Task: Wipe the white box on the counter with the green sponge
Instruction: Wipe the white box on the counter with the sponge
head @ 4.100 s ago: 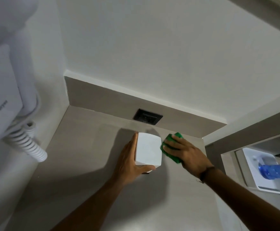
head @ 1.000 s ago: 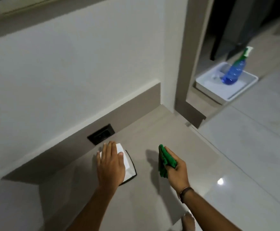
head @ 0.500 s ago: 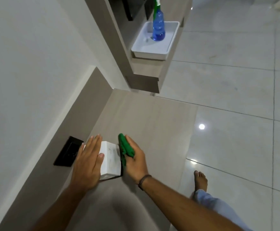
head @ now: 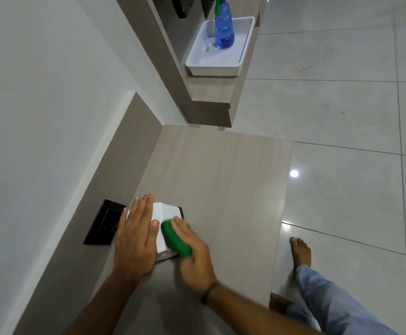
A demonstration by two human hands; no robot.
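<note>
The white box (head: pixel 164 218) sits on the bench (head: pixel 216 180) near its wall-side edge, close to the black outlet plate (head: pixel 105 222) set in the low backsplash; its long axis appears to run from the near end toward the far end of the bench, roughly parallel to that edge. The left hand (head: pixel 135 235) lies flat and spread over the box's wall-side half, fingers pointing away from the person, pressing it down rather than gripping. The right hand (head: pixel 193 255) is curled over the green sponge (head: pixel 175 239), pressing it against the box's aisle-facing side, blurred. Beyond the box the bench is bare to its far edge and to its floor-side edge. On a separate ledge past the far corner, a white tray (head: pixel 212 65) carries a blue spray bottle (head: pixel 224 26).
</note>
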